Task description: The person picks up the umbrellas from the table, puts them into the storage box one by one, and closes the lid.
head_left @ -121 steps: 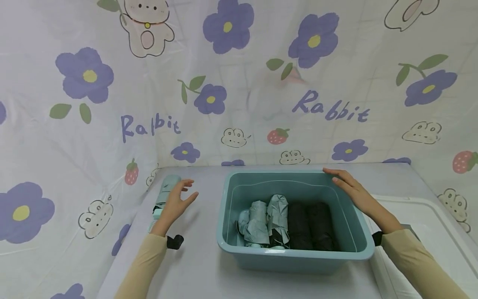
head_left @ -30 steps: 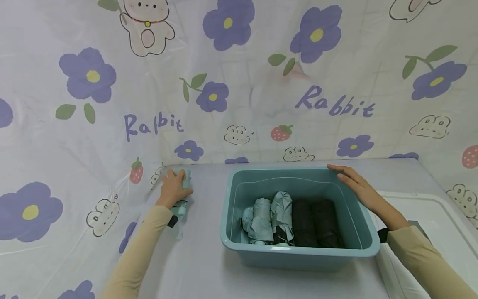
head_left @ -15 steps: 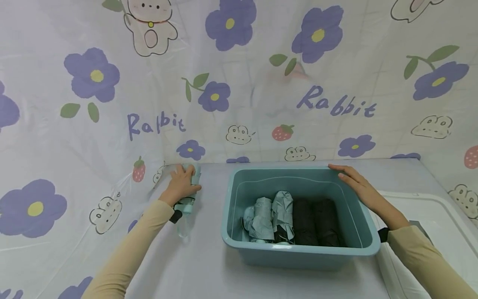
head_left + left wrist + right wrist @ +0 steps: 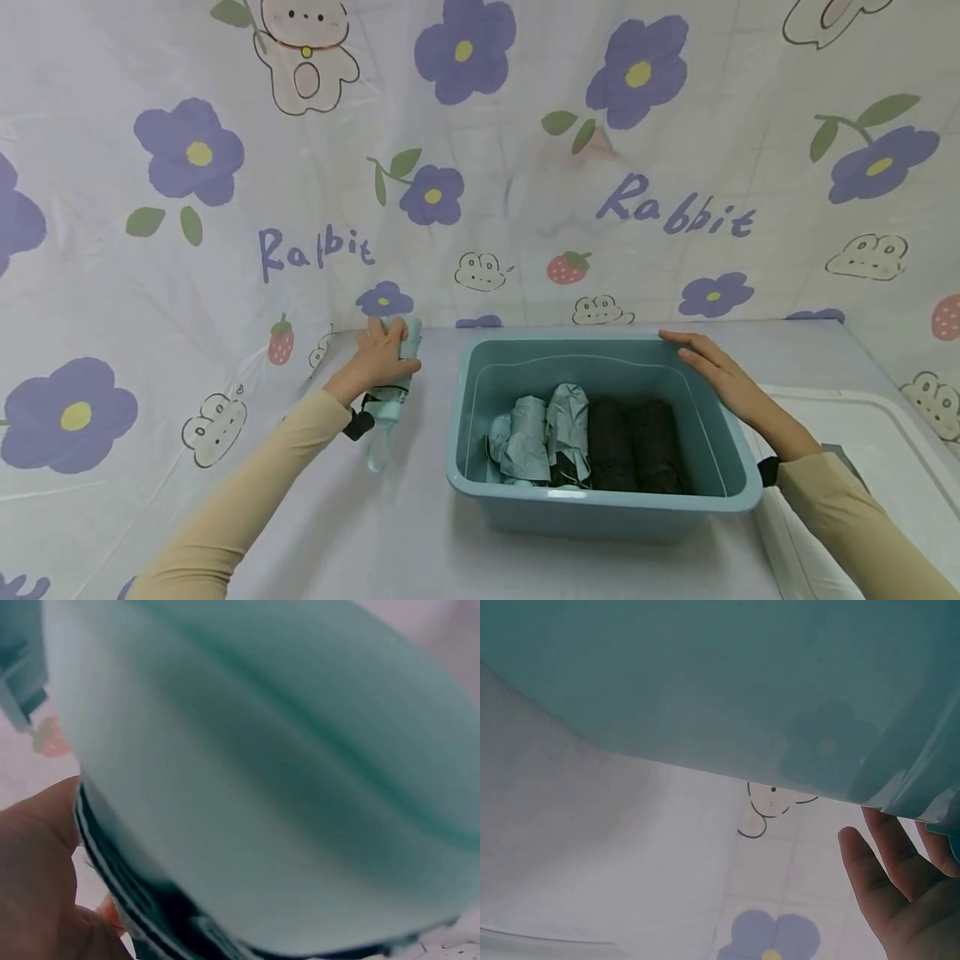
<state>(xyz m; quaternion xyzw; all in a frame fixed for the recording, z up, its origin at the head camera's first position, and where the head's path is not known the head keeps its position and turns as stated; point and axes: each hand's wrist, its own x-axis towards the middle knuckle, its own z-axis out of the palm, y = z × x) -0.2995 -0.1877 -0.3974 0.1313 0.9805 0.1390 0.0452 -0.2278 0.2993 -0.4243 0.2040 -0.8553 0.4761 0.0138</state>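
Note:
My left hand grips a folded mint-green umbrella around its middle, to the left of the bin. The umbrella tilts, its handle end toward me and a pale strap loop hanging from it. That handle end fills most of the left wrist view. On the far right corner of the teal bin, my right hand rests with fingers extended along the rim. Inside the bin, folded light-blue umbrellas lie on the left beside two black rolled bundles.
A white lid-like panel lies on the table to the right, partly under my right forearm. A patterned curtain hangs behind and to the left of the table.
My left hand, empty four seconds ago, has taken hold of the umbrella from the table's left side and carried it right, toward the bin. My right hand stays on the rim.

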